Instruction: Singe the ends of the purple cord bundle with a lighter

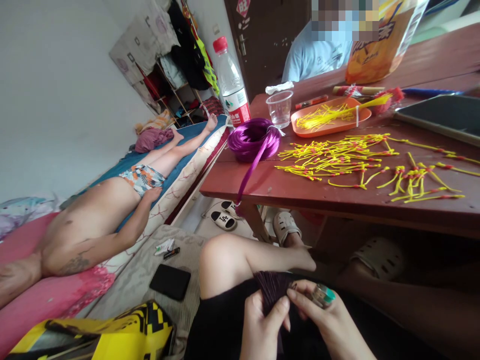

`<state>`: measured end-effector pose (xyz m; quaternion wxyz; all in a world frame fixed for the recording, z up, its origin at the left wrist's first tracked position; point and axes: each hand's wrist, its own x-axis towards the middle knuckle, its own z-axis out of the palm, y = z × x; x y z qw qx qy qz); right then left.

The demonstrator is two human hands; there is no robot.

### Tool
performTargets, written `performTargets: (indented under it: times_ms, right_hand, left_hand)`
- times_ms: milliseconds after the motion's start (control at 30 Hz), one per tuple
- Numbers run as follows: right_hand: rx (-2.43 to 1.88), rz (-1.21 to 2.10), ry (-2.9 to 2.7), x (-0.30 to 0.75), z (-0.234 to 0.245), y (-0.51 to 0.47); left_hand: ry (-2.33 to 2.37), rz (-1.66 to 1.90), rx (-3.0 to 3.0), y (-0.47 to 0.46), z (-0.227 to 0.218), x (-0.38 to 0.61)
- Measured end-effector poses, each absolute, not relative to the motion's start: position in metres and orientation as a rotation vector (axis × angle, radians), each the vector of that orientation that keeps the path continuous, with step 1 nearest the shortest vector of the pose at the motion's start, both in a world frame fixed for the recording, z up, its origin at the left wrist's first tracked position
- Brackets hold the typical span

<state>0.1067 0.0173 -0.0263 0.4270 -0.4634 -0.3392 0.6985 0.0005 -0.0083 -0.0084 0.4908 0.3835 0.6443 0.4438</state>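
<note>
My left hand [264, 317] is closed around a bundle of dark purple-brown cords [273, 290] above my lap. The cords fan out past the top of the fist. Close beside it, my right hand [318, 312] has thumb and forefinger pinched together at the bundle's edge; what lies between the tips is too small to make out. A lighter [323, 296] with a green top is tucked in the fingers of that same hand. On the red table [232, 182] ahead lie yellow knotted cords [337, 157] with small red-orange parts, near a coil of purple cord [253, 140].
An orange tray [318, 131] with yellow strands, a plastic cup [279, 109], a bottle [232, 85], a phone [442, 116] and an orange bag [375, 55] are on or by the table. One person [315, 52] sits across; another [97, 210] lies on the bed. A black tablet-like object [170, 281] lies left.
</note>
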Motion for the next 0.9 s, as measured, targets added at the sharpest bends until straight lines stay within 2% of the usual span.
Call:
performTargets:
  times_ms: [300, 900]
  right_hand:
    - [-1.174, 1.756, -0.854, 0.106, -0.034, 0.015]
    - [-1.187, 1.72, -0.856, 0.105, -0.042, 0.014]
  left_hand:
    - [1.526, 1.074, 0.882, -0.008, 0.0, 0.003]
    - [1.623, 1.164, 0.884, -0.01, -0.013, 0.0]
